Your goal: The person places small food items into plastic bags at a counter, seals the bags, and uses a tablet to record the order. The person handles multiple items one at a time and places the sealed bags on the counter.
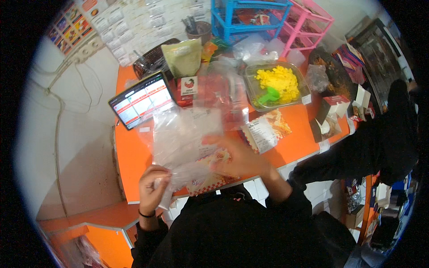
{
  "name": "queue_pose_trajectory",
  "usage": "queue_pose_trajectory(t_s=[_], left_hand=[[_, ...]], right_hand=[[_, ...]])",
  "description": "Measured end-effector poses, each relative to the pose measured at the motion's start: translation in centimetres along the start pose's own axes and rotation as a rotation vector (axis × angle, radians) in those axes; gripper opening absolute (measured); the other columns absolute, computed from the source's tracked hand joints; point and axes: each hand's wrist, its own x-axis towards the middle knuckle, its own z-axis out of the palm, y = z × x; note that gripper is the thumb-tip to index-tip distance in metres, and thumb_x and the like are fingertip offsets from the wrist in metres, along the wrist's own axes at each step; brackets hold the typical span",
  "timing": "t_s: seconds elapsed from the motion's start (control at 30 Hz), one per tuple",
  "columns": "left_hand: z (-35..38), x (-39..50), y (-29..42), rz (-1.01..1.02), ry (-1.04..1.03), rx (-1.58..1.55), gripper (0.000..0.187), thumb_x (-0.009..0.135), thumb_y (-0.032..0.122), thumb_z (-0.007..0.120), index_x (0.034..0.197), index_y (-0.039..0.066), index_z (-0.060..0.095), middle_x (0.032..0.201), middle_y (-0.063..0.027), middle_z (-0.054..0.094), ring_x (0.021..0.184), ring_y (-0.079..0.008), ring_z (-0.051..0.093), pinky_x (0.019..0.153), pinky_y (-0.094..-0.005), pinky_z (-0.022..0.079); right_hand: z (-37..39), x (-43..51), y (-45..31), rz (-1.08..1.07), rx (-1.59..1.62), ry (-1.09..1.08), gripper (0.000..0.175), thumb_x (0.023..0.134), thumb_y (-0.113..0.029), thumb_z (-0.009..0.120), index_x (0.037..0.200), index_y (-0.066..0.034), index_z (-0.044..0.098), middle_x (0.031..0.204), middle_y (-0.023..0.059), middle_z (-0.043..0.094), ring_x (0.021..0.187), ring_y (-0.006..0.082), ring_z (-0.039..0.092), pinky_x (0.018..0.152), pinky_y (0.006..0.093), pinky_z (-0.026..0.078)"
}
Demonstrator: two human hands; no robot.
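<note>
My left hand [153, 189] pinches the edge of a clear plastic bag [187, 172] at the table's front edge. Blurred, my right hand [239, 155] is over the bag and a printed food box or paper with a checkered border [218, 182]; whether it grips anything is unclear. More clear plastic bags [184, 134] lie flat beyond my hands, partly over a tablet with a lit screen [144, 100]. To the right lies a second printed packet [283, 122] with a paper slip [263, 135] on it. A clear tub [253, 104] holds yellow food [278, 80] and a green scoop [269, 96].
A green pouch [183, 58], a dark basket [140, 68] and blue [251, 28] and pink [308, 25] plastic racks stand at the back. Open boxes [335, 107] are at the right, beside another person's dark sleeve [348, 154]. A wall [83, 140] bounds the left.
</note>
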Motion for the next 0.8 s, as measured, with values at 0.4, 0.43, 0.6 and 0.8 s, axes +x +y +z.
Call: queue_pose_trajectory(t_s=[0.4,0.43,0.6,0.8], left_hand=[[-0.9,-3.4,-0.6,0.146,-0.262,-0.075,0.019,0.079,0.009,0.069,0.097,0.005,0.067,0.100,-0.0087,0.064,0.094,-0.0249,0.059,0.084,-0.0347,0.044],[-1.1,-3.3,-0.8,0.173,-0.266,-0.068,0.022,0.078,0.009,0.069,0.099,0.005,0.066,0.102,-0.0096,0.063,0.097,-0.0257,0.058,0.086,-0.0352,0.044],[-4.5,-1.3,-4.6,0.252,-0.040,0.230,0.035,0.078,0.014,0.068,0.112,0.008,0.061,0.119,-0.0133,0.055,0.115,-0.0314,0.047,0.099,-0.0422,0.036],[-10.6,6.1,-17.7,0.059,0.389,1.020,0.042,0.081,0.021,0.058,0.122,0.013,0.056,0.142,-0.0211,0.035,0.133,-0.0386,0.029,0.105,-0.0577,0.022]], right_hand=[[4.6,-0.8,7.5,0.422,-0.327,0.389,0.037,0.078,-0.014,0.066,0.111,0.0012,0.057,0.093,0.0163,0.065,0.084,0.0272,0.064,0.074,0.0365,0.050],[4.7,0.0,8.7,0.589,-0.462,0.305,0.035,0.078,-0.015,0.067,0.108,0.0019,0.058,0.091,0.0163,0.065,0.082,0.0265,0.064,0.073,0.0358,0.049],[6.4,2.6,10.4,0.735,-0.506,0.098,0.032,0.075,-0.019,0.073,0.096,0.0031,0.063,0.085,0.0167,0.066,0.078,0.0236,0.063,0.069,0.0329,0.049],[4.5,1.1,3.6,0.359,0.263,0.619,0.030,0.084,-0.002,0.063,0.112,0.0032,0.056,0.107,0.0114,0.064,0.097,0.0168,0.061,0.084,0.0296,0.048]])
